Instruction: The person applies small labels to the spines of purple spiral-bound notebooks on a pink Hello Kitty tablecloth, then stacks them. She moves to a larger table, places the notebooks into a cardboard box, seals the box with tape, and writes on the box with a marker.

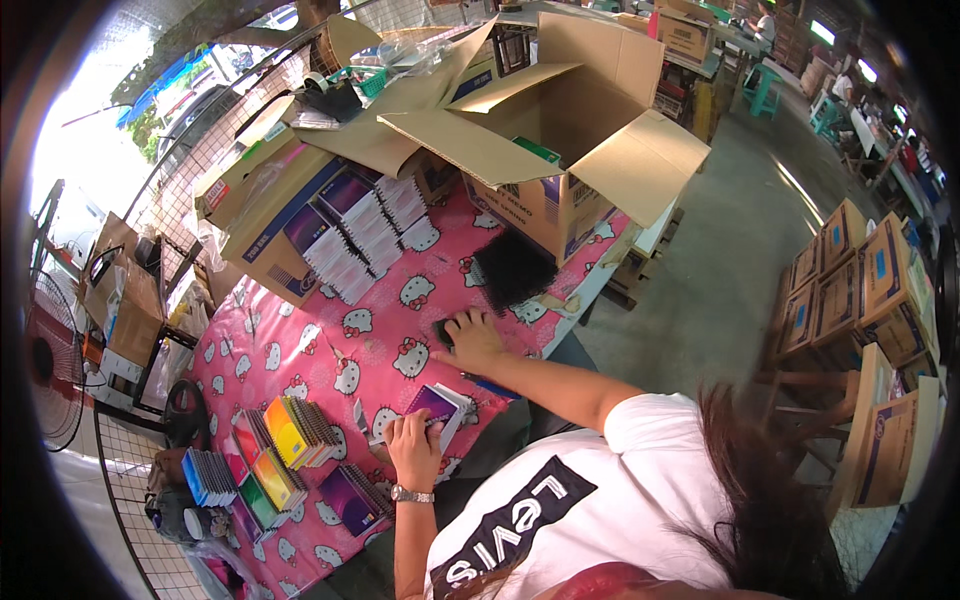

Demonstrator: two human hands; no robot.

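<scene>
My left hand [413, 445], with a watch on its wrist, is closed on a small notebook [436, 404] with a purple cover. The notebook's white pages stand partly fanned out. Farther off, my right hand [474, 345] reaches over the table, fingers bent round a small dark object [443, 334] that I cannot make out. Beyond that hand lies a pile of black binding coils [513, 272]. A purple spiral notebook stack [355, 500] sits to the left of my left wrist, beside stacks of yellow spiral notebooks [295, 430] and blue ones [208, 478].
A pink patterned cloth [345, 378] covers the table. At its far side stand a large open carton [590, 130], another carton [270, 250] and stacked notebooks [365, 240]. A fan [50, 350] is at left. More cartons [850, 275] are piled at right; people sit in the background.
</scene>
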